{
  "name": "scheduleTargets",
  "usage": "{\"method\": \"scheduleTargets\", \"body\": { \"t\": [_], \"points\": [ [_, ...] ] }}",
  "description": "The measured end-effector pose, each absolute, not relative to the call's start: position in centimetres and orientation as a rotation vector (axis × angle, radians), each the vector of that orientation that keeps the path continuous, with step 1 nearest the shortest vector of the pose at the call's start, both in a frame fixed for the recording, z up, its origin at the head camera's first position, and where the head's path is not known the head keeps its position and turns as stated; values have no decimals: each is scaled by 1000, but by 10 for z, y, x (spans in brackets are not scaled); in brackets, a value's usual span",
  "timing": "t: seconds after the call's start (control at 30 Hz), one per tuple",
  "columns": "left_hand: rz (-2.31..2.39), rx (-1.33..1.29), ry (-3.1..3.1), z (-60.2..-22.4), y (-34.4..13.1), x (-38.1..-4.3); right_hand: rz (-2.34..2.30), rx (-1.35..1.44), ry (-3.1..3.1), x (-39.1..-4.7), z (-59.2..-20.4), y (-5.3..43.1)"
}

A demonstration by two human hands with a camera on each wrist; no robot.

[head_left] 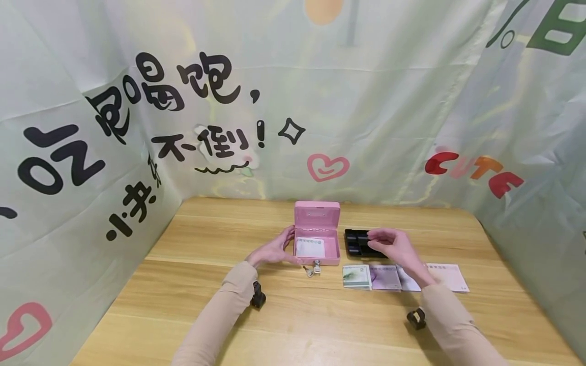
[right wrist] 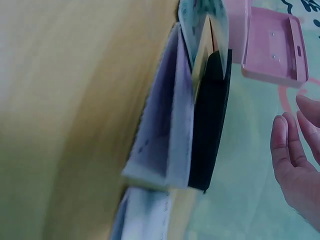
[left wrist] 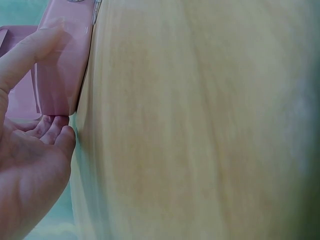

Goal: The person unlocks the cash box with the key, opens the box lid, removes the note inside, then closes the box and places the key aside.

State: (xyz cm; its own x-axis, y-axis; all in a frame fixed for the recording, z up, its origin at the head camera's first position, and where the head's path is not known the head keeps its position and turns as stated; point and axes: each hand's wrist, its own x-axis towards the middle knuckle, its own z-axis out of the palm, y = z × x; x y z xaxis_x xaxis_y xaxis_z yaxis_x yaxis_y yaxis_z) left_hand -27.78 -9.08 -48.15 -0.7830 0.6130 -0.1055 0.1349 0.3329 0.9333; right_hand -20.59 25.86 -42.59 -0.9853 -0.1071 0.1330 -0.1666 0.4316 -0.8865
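Note:
A pink cash box (head_left: 333, 247) stands with its lid raised, a pale banknote (head_left: 310, 248) lying inside. My left hand (head_left: 272, 250) holds the box at its left front corner; in the left wrist view the thumb (left wrist: 37, 45) lies on the front and the fingertips touch the side. A small padlock (head_left: 317, 267) and keys (head_left: 309, 272) are at the box front. My right hand (head_left: 394, 246) hovers by a black compartment tray (head_left: 355, 237), partly covering it. In the right wrist view its loosely bent fingers (right wrist: 282, 145) hold nothing.
In front of the tray lies a row of folded notes: a green note (head_left: 357, 277), a purple note (head_left: 385, 278), a bluish note (head_left: 408, 280) behind my right wrist, and a pale pink note (head_left: 450, 277). A printed curtain (head_left: 274, 101) encloses the wooden table (head_left: 311, 325).

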Motion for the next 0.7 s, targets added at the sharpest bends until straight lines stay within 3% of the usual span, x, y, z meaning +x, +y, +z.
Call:
{"method": "scheduleTargets", "body": {
  "t": [0.7],
  "points": [
    [1436,659,2160,-481,-90,-278,1515,385,-2724,-231,-413,222]
  ]
}}
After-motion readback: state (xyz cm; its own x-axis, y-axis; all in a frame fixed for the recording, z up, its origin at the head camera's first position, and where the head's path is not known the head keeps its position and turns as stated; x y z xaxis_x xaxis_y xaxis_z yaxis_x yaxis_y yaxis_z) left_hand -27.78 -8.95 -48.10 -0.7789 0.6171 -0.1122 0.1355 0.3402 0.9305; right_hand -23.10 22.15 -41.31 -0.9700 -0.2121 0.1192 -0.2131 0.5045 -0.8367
